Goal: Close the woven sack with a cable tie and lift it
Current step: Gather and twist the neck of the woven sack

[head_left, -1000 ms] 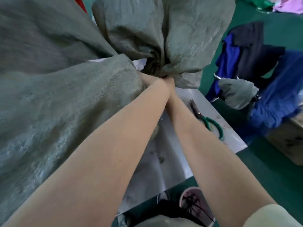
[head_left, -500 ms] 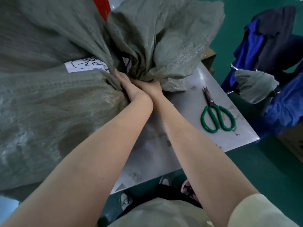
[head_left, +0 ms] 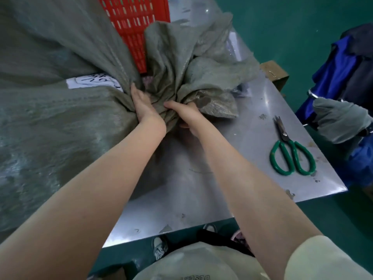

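Note:
A large grey-green woven sack (head_left: 50,122) lies on its side across the left of the steel table (head_left: 252,118), with its mouth bunched into a neck at the middle. My left hand (head_left: 144,107) presses flat against the left side of the neck. My right hand (head_left: 186,116) clasps the gathered fabric from the right and below. The loose top of the sack (head_left: 193,57) fans out beyond both hands. A white handwritten label (head_left: 90,80) sits on the sack. I see no cable tie.
Green-handled scissors (head_left: 290,150) lie on the table at the right. A red plastic crate (head_left: 137,23) stands behind the sack. A cardboard box (head_left: 274,72) sits at the table's far edge. Blue and dark clothes (head_left: 343,73) hang at the right over the green floor.
The view has dropped and pulled back, so the sack's neck now sits lower on the table. Both hands stay at the gathered neck.

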Tool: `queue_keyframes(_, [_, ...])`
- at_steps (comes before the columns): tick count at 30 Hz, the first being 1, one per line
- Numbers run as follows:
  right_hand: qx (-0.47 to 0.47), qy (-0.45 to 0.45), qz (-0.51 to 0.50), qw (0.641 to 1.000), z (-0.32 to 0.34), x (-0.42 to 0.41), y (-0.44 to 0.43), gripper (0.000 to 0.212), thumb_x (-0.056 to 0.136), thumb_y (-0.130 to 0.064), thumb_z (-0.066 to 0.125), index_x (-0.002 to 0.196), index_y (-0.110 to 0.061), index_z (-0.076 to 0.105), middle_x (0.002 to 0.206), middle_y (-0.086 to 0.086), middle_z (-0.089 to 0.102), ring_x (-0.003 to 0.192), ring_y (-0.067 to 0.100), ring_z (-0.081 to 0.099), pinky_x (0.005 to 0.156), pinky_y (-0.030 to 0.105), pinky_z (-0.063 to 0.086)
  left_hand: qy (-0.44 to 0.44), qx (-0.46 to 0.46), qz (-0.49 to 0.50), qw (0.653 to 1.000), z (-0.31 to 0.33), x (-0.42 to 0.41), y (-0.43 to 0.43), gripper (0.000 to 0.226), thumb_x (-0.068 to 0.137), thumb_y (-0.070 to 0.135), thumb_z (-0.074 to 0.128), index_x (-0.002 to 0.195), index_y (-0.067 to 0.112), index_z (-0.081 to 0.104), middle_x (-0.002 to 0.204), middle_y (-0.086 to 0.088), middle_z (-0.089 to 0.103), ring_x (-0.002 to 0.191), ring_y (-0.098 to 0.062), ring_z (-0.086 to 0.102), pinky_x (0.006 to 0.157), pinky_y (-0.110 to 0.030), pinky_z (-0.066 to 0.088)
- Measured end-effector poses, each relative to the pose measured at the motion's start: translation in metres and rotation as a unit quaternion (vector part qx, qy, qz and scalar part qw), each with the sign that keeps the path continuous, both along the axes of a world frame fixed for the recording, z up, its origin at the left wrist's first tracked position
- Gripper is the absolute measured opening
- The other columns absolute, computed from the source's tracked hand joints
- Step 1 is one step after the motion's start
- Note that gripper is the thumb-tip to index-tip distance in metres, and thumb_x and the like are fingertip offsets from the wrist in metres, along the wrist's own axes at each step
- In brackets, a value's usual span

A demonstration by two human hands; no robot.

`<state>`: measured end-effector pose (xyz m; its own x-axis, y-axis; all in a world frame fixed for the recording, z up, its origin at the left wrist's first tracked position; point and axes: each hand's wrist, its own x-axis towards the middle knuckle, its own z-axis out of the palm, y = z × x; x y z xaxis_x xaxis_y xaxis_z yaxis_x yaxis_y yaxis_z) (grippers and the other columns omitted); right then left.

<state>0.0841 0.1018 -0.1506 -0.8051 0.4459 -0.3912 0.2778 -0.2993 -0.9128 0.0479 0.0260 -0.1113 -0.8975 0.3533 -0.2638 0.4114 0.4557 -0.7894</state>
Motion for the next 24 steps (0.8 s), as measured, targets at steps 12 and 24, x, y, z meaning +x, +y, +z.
queue_keyframes(12, [0.093, -0.070, 0.102, 0.988, -0.022, -0.031, -0.020, 0.050, 0.086, -0.019, 0.062, 0.130, 0.001, 0.051, 0.127, 0.008, 0.059, 0.099, 0.014, 0.055, 0.065, 0.005, 0.047, -0.067, 0.323, 0.010, 0.944, -0.036, -0.034, -0.015, 0.061, 0.092, 0.017, 0.047, 0.140, -0.008, 0.020, 0.134, -0.027, 0.050, 0.128, -0.034, 0.045, 0.120, -0.040, 0.001])
queue_keyframes(24, [0.014, 0.049, -0.016, 0.999, -0.001, -0.067, 0.011, 0.051, 0.088, -0.014, 0.058, 0.134, -0.013, 0.037, 0.113, 0.002, 0.054, 0.092, 0.021, 0.059, 0.061, 0.027, 0.053, -0.074, 0.467, 0.071, 0.878, -0.010, -0.044, -0.036, 0.120, 0.068, 0.047, 0.071, 0.146, 0.008, -0.011, 0.154, -0.025, 0.012, 0.141, -0.039, 0.018, 0.113, -0.061, 0.004])
